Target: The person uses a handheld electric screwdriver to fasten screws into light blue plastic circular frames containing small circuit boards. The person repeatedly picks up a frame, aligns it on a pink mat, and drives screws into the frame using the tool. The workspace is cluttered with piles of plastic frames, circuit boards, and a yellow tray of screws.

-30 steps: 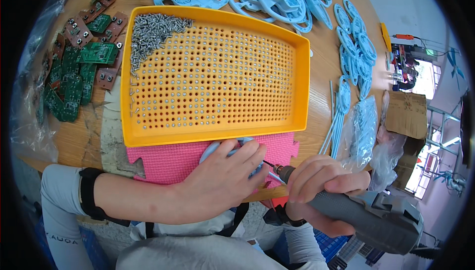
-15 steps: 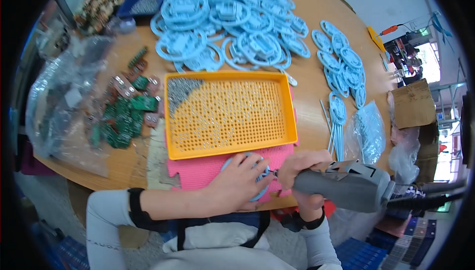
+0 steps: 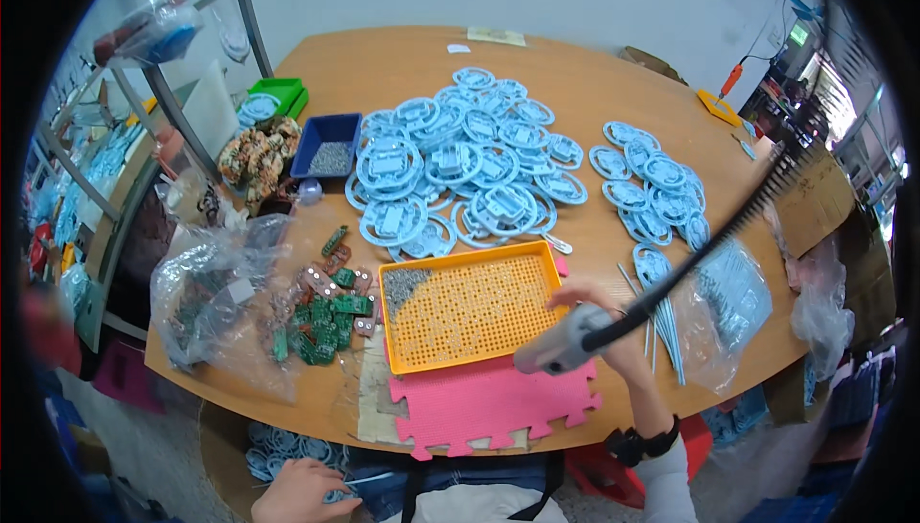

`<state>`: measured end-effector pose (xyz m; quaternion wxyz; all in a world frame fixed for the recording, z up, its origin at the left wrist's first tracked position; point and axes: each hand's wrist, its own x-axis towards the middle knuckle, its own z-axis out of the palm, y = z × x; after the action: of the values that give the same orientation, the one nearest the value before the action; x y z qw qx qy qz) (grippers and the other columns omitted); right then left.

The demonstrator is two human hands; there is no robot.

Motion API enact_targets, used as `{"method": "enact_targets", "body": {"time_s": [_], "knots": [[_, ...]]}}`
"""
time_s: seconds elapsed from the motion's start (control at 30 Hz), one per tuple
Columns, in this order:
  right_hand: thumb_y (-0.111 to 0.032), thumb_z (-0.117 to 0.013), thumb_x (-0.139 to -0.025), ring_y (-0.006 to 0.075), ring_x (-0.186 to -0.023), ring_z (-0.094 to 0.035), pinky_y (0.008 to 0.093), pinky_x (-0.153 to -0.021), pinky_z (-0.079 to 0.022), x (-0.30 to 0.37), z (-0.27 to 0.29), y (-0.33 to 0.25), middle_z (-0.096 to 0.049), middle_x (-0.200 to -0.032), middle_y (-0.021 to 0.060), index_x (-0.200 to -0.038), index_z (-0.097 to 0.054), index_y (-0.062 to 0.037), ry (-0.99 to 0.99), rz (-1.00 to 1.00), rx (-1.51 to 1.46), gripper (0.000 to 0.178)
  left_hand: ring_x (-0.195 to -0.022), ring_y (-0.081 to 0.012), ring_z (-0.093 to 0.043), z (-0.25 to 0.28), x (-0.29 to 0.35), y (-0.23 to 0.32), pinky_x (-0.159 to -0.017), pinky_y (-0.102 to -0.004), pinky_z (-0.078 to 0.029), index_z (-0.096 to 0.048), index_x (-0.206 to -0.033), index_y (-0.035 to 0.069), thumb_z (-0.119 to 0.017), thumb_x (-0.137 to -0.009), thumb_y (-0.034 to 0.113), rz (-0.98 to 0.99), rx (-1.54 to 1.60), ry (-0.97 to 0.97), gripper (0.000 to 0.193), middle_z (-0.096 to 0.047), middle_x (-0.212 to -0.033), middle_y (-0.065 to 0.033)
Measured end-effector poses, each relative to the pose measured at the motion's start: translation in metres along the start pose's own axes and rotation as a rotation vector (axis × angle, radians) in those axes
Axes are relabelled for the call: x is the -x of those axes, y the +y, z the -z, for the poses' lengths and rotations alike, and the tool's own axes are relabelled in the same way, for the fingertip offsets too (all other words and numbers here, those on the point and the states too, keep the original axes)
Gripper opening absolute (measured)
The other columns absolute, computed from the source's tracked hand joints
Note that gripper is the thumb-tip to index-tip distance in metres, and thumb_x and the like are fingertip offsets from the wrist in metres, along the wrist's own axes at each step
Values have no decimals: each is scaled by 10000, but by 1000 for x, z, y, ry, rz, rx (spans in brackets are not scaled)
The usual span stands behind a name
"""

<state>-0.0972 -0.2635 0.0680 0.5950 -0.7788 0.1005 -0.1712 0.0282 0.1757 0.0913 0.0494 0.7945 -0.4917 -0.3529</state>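
Observation:
My right hand (image 3: pixel 613 331) is wrapped round a grey electric screwdriver (image 3: pixel 556 343), held over the front right corner of the yellow tray (image 3: pixel 470 361). Its black coiled cable (image 3: pixel 714 247) runs up to the right. Many small holes dot the tray, and a heap of small metal screws (image 3: pixel 402 289) lies in its far left corner. Down at the lower edge, below the table front, my left hand (image 3: pixel 303 492) has its fingers curled over a light-blue plastic part (image 3: pixel 337 497), mostly hidden by the hand. A thin light-blue stick (image 3: pixel 372 477) sticks out beside it.
A pink foam mat (image 3: pixel 494 403) lies before the tray. Behind are piled light-blue round frames (image 3: pixel 450 164) and a blue screw bin (image 3: pixel 328 130). Green circuit boards (image 3: pixel 326 327) and a plastic bag (image 3: pixel 216 293) lie left; bagged light-blue sticks (image 3: pixel 733 288) right. More blue parts (image 3: pixel 287 448) sit below the table edge.
My left hand has left the round light-blue part on the mat and moved down-left below the table edge. The screwdriver has lifted and turned over the tray corner. The view has tilted up.

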Motion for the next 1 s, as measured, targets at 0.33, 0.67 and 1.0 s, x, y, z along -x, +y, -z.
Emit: {"method": "enact_targets", "body": {"time_s": [0.33, 0.67, 1.0], "knots": [[-237, -821, -670, 366, -1172, -499, 417, -995, -414, -171, 35, 68, -499, -1290, 166, -1238, -542, -108, -226, 362, 984, 646, -751, -320, -626, 6, -68, 28, -732, -378, -503, -669, -986, 21, -628, -871, 179, 71, 507, 548, 199, -656, -821, -149], [-98, -599, -884, 291, -891, -640, 358, -761, -493, -170, 46, 57, -635, -1000, 177, -1201, -545, -31, 56, 387, 707, 328, -957, -278, -589, 53, -165, -31, -800, -384, -478, -672, -966, 47, -677, -786, 86, -71, -106, 1154, 184, -645, -992, -82], [-140, -519, -975, 53, -715, -560, 197, -625, -433, 0, 54, -38, -646, -890, 9, -1166, -591, -36, 173, -135, 334, 229, -705, -201, -630, 60, -172, -41, -631, -316, -500, -680, -960, -4, -689, -796, 44, -11, 336, 1271, 171, -668, -853, -86]]}}
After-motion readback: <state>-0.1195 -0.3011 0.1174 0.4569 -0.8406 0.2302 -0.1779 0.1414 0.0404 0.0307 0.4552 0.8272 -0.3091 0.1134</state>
